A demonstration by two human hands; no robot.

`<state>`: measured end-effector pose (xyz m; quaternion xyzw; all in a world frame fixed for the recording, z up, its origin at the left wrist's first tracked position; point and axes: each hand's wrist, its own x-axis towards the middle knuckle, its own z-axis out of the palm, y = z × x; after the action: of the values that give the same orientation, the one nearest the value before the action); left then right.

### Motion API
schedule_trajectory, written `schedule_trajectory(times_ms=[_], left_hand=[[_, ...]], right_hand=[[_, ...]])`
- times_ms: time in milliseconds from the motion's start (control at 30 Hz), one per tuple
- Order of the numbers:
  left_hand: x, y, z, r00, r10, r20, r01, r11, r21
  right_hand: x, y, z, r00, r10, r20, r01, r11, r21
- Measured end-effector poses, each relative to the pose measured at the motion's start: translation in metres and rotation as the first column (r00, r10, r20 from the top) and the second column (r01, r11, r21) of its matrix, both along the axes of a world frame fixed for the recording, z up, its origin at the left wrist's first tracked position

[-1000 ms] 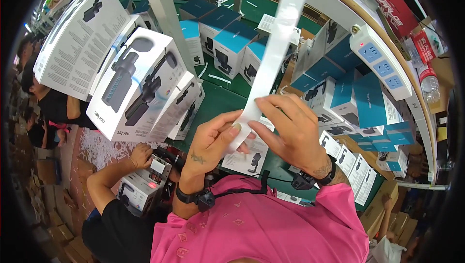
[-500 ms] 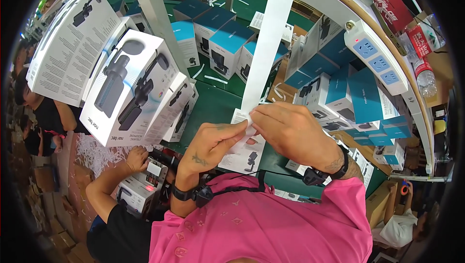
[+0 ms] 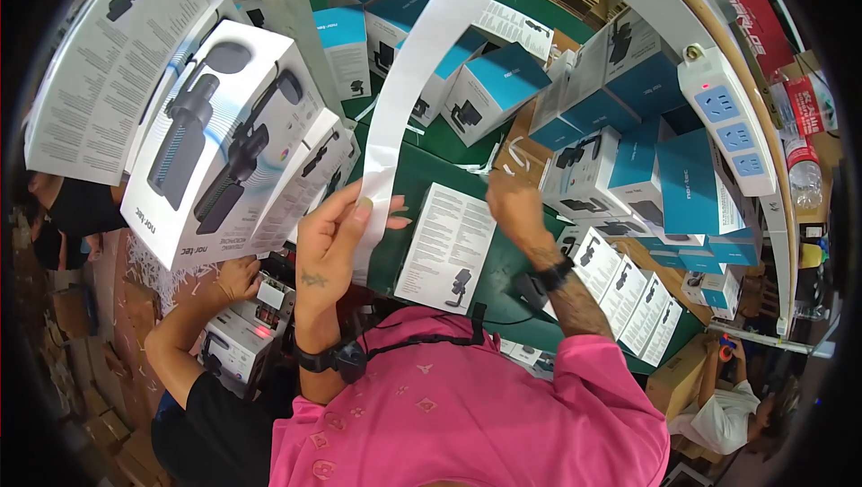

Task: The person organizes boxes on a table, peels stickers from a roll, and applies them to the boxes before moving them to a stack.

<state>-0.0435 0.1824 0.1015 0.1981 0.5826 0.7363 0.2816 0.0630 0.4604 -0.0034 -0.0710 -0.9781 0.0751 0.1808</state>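
A long white paper strip [image 3: 409,92] hangs down from the top of the view. My left hand [image 3: 330,249] pinches it between thumb and fingers, and its lower end drops past the hand. Just to the right, a white printed box [image 3: 449,245] with a black device pictured on it lies on the green table. Neither hand touches that box. My right hand [image 3: 519,210] is beyond the box's right edge, close to some white paper scraps [image 3: 489,159]. Its fingers are curled together, and whatever they may hold is hidden.
Large white microphone boxes [image 3: 229,141] stand at the left. Blue-and-white boxes [image 3: 494,87] fill the back and right. Several white boxes [image 3: 620,294] lie in a row at near right. A power strip [image 3: 732,123] is mounted on the frame. A co-worker's hand [image 3: 238,279] is at left.
My hands have moved apart: the left went leftward with the strip, bending it, while the right moved to the right and away. The printed box between them is now uncovered.
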Motion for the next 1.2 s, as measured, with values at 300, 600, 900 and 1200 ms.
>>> schedule_trajectory(times_ms=[300, 600, 900, 1200], left_hand=[[-0.004, 0.002, -0.016, 1.000, -0.019, 0.003, 0.019, 0.998, -0.052], [-0.008, 0.004, -0.020, 1.000, -0.012, 0.007, 0.012, 0.999, -0.041], [-0.004, 0.006, -0.017, 0.983, -0.049, 0.177, 0.036, 0.996, 0.076], [0.001, 0.004, 0.001, 0.966, -0.208, 0.155, 0.175, 0.964, 0.200]], right_hand=[[0.008, 0.010, -0.094, 0.967, 0.114, 0.230, -0.094, 0.991, -0.098], [0.016, -0.017, -0.071, 0.922, 0.087, 0.378, -0.024, 0.985, -0.168], [0.000, -0.031, -0.056, 0.825, -0.033, 0.564, 0.174, 0.964, -0.199], [0.074, 0.026, -0.052, 0.559, -0.361, 0.746, 0.741, 0.621, -0.255]])
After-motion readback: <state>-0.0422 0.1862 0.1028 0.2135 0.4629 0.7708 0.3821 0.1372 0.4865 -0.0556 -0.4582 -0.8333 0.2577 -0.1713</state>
